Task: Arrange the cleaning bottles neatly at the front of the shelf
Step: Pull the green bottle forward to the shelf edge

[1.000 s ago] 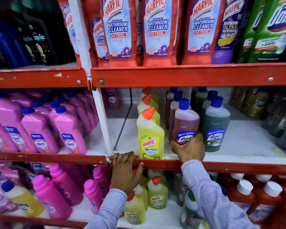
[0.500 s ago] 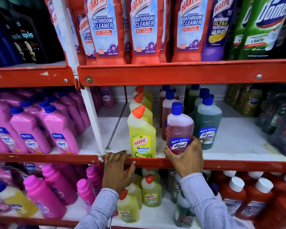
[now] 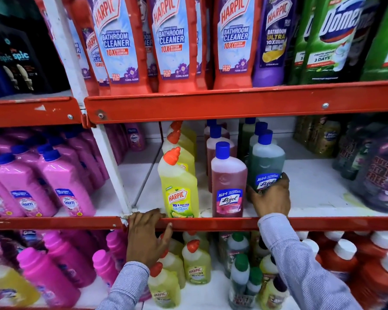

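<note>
My right hand [image 3: 271, 199] is in on the middle shelf [image 3: 318, 186], fingers wrapped around the lower part of the green Lizol bottle [image 3: 267, 166], thumb on its left side, covering part of the blue label. That bottle stands upright, a little back from the shelf's front edge and just right of the pink Lizol bottle [image 3: 228, 183], which sits right at the front, touching or nearly touching the red shelf rail [image 3: 211, 223]. To its left, also at the front, stands the yellow Harpic bottle [image 3: 178, 189] with its orange cap; the two front bottles stand just beside each other. Behind each one a short row of matching bottles runs toward the far wall. My left hand [image 3: 147, 238] lies draped over the red rail near the white upright post [image 3: 109, 151], fingers spread and hooked over the top edge, thumb pointing right along the rail's face, holding no bottle. Both my striped sleeves reach up from the near edge. Left of the post, pink Shakti bottles [image 3: 67, 186] fill the neighbouring bay. Above, red Harpic bathroom cleaner bottles [image 3: 173, 43] line the top shelf.
</note>
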`<state>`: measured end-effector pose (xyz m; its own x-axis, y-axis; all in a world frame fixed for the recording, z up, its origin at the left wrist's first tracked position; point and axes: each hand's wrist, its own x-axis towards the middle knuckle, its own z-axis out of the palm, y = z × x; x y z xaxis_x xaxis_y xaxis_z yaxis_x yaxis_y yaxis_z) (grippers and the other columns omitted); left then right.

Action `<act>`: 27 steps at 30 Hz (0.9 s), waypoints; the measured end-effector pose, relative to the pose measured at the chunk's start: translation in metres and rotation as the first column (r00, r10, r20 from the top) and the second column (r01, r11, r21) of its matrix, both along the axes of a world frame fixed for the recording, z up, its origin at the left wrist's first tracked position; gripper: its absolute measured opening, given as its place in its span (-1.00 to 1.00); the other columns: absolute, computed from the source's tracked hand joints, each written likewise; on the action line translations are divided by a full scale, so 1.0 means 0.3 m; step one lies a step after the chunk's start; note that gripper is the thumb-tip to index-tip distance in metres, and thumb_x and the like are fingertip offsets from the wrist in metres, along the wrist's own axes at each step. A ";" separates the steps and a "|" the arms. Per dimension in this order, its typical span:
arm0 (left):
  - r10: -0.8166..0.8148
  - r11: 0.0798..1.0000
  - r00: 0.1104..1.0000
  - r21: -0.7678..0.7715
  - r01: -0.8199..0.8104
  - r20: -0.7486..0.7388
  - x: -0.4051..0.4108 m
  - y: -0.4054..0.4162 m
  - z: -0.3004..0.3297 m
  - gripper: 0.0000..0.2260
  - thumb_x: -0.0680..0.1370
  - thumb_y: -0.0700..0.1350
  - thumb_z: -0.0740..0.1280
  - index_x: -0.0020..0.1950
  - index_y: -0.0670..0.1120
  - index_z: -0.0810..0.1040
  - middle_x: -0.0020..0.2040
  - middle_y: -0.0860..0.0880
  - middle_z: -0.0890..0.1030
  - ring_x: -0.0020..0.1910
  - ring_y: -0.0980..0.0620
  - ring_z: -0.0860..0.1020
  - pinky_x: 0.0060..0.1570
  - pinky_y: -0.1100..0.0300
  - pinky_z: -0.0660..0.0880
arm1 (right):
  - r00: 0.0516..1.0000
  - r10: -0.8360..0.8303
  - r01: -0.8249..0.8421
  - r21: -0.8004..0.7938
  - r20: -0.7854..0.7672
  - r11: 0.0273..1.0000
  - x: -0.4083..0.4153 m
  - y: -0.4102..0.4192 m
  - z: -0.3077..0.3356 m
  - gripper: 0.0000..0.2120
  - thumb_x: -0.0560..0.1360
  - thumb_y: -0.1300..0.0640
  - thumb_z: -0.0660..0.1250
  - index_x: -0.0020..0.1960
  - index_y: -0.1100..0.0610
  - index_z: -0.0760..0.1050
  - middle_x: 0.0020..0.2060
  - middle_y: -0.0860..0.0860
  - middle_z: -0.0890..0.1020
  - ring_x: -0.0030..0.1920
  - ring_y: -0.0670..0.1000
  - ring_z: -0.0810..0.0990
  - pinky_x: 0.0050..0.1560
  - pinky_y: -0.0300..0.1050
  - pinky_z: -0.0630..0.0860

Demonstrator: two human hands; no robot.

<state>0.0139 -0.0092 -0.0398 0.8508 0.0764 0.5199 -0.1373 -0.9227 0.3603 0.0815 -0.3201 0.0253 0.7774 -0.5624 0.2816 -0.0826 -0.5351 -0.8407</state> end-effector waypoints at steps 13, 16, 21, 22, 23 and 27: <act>0.038 0.999 0.999 0.008 -0.038 -0.027 0.011 0.025 -0.001 -0.60 0.42 0.19 0.26 0.04 -0.04 0.64 -0.01 -0.06 0.71 0.00 -0.16 0.58 0.25 -0.08 0.34 | 0.999 -0.034 0.036 -0.130 0.017 0.991 -0.091 -0.008 -0.027 -0.13 0.13 -0.15 0.58 0.25 0.22 0.26 0.09 0.26 0.55 0.05 0.31 0.55 0.09 0.20 0.56; 0.048 0.999 0.998 0.005 -0.048 -0.028 0.009 0.037 0.003 -0.60 0.42 0.20 0.26 0.03 -0.04 0.64 -0.03 -0.05 0.70 -0.01 -0.16 0.57 0.24 -0.10 0.37 | 1.000 -0.026 0.027 -0.119 0.014 0.993 -0.107 0.004 -0.026 -0.12 0.12 -0.17 0.56 0.26 0.19 0.25 0.09 0.24 0.54 0.05 0.30 0.54 0.10 0.21 0.56; 0.072 0.997 0.996 0.010 -0.072 -0.052 -0.027 0.063 -0.008 -0.61 0.41 0.20 0.26 0.03 -0.03 0.63 -0.04 -0.04 0.70 -0.02 -0.15 0.57 0.23 -0.15 0.40 | 1.000 0.004 -0.002 -0.123 0.018 0.992 -0.154 0.037 -0.040 -0.06 0.15 -0.17 0.57 0.34 0.16 0.20 0.19 0.23 0.51 0.14 0.29 0.54 0.15 0.24 0.55; 0.069 0.998 0.997 0.010 -0.068 -0.047 -0.027 0.059 -0.012 -0.62 0.41 0.20 0.26 0.02 -0.03 0.63 -0.04 -0.04 0.70 -0.03 -0.15 0.57 0.23 -0.15 0.41 | 1.000 0.004 -0.001 -0.126 0.026 0.992 -0.165 0.034 -0.037 -0.02 0.17 -0.16 0.58 0.39 0.16 0.16 0.25 0.24 0.48 0.20 0.29 0.51 0.21 0.25 0.52; 0.065 0.998 0.997 0.010 -0.064 -0.045 -0.025 0.052 -0.010 -0.63 0.42 0.20 0.26 0.02 -0.03 0.63 -0.05 -0.04 0.70 -0.03 -0.15 0.57 0.22 -0.15 0.41 | 0.999 -0.007 0.012 -0.134 0.039 0.991 -0.175 0.033 -0.030 0.02 0.19 -0.15 0.59 0.44 0.17 0.12 0.30 0.25 0.44 0.26 0.30 0.47 0.26 0.26 0.49; 0.036 0.999 0.999 0.001 -0.036 -0.039 -0.006 0.013 0.005 -0.65 0.42 0.18 0.28 0.02 -0.02 0.62 -0.06 -0.03 0.69 -0.04 -0.14 0.57 0.22 -0.12 0.41 | 0.953 -0.099 0.151 -0.166 0.286 0.974 -0.244 0.031 0.013 -0.10 0.28 -0.11 0.55 0.42 0.24 0.20 0.34 0.27 0.40 0.33 0.27 0.37 0.34 0.24 0.38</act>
<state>0.0120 -0.0054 -0.0382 0.8669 0.1071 0.4868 -0.0900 -0.9269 0.3643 0.0083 -0.3108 0.0291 0.5827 -0.5679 0.5814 0.0607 -0.6829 -0.7280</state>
